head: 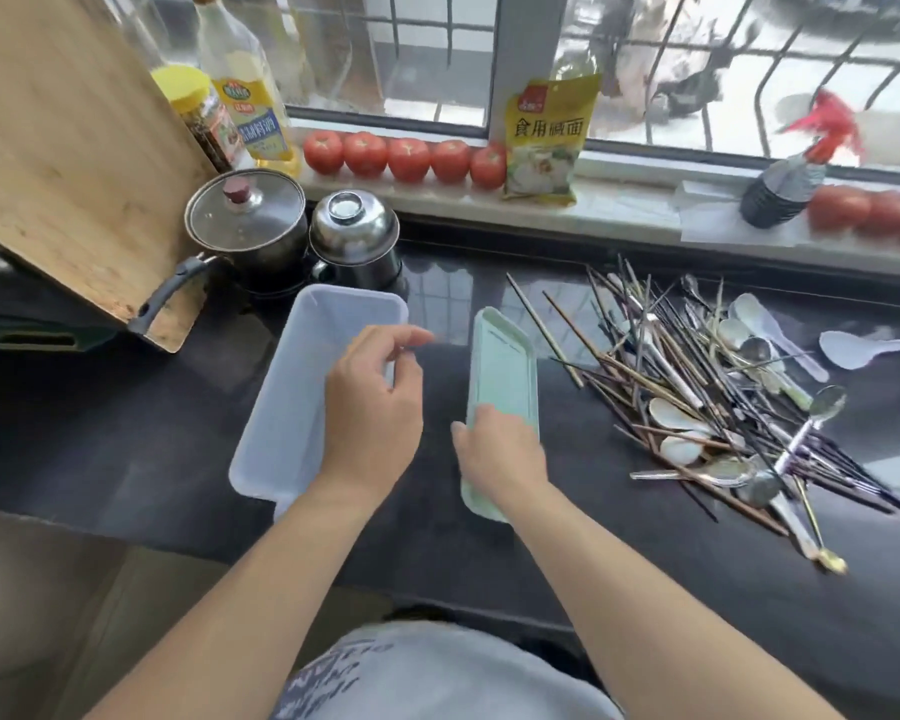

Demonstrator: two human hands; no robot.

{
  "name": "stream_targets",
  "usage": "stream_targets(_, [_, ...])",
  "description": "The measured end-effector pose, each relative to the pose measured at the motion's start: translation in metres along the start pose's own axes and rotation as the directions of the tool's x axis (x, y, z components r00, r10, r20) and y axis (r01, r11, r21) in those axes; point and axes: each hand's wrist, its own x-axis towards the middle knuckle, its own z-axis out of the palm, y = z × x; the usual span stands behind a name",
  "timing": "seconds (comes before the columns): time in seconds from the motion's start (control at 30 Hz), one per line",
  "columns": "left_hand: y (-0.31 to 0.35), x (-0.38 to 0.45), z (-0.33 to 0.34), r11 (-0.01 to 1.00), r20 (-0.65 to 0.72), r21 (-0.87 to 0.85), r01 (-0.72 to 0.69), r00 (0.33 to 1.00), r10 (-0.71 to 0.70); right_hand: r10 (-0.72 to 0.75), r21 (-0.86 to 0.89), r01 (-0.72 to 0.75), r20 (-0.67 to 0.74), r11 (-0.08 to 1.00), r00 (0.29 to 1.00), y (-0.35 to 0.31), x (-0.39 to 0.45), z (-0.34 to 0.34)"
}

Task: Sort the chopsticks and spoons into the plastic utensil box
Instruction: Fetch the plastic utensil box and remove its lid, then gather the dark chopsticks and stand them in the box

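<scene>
A translucent white plastic utensil box [281,407] lies on the dark counter left of centre. My left hand [372,402] hovers over its right rim with loosely curled fingers and holds nothing. A pale green tray insert [505,356] lies just right of the box. My right hand [500,449] grips the near end of this tray, fingers over its top. A tangled pile of chopsticks [661,366] mixed with metal and white spoons [681,444] covers the counter to the right. One white spoon [858,349] lies apart at the far right.
A lidded pot [248,218] and an upturned steel bowl [354,228] stand behind the box. A wooden cutting board [63,148] leans at the left. On the window sill are tomatoes [406,158], a yellow packet [546,142], bottles and a spray bottle [785,184].
</scene>
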Motion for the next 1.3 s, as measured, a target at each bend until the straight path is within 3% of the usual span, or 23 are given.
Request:
stream_targets(0.07, [0.0, -0.025, 0.002, 0.999, -0.045, 0.036, 0.035, 0.998, -0.033, -0.175, 0.128, 0.163, 0.088, 0.978, 0.981, 0.003, -0.003, 0.009])
stream_targets(0.13, [-0.001, -0.055, 0.006, 0.993, -0.1, 0.039, 0.113, 0.989, -0.109, -0.295, 0.21, 0.281, 0.037, 0.936, 0.955, 0.03, -0.015, 0.002])
stream_targets(0.23, [-0.001, -0.096, 0.023, 0.976, -0.098, 0.057, 0.21, 0.974, -0.204, -0.222, 0.24, 0.227, -0.046, 0.944, 0.974, 0.106, -0.021, -0.006])
stream_targets(0.37, [-0.001, -0.112, 0.061, 0.952, 0.09, 0.175, 0.252, 0.958, -0.271, -0.121, 0.006, 0.121, 0.141, 0.993, 0.983, 0.192, -0.024, -0.001])
stream_targets(0.53, [-0.008, -0.089, 0.105, 0.959, 0.276, 0.249, 0.133, 0.94, -0.202, -0.145, -0.154, 0.181, 0.216, 0.971, 0.966, 0.21, -0.021, 0.011])
stream_targets(0.67, [-0.033, -0.053, 0.136, 0.958, 0.413, 0.286, 0.0, 0.902, -0.124, -0.174, -0.377, 0.218, 0.148, 0.9, 0.974, 0.19, -0.021, 0.012])
stream_targets(0.8, [-0.08, -0.015, 0.173, 0.911, 0.494, 0.361, -0.2, 0.869, -0.005, -0.078, -0.381, 0.141, 0.177, 0.914, 0.981, 0.172, -0.002, 0.003])
stream_targets(1.0, [-0.105, 0.035, 0.204, 0.886, 0.421, 0.278, -0.371, 0.876, 0.235, 0.05, -0.434, 0.02, 0.15, 0.901, 0.987, 0.144, 0.022, -0.015])
stream_targets(1.3, [-0.103, -0.023, 0.188, 0.826, 0.486, 0.314, -0.468, 0.827, 0.283, -0.008, -0.505, -0.002, -0.017, 0.863, 1.0, 0.141, -0.009, 0.013])
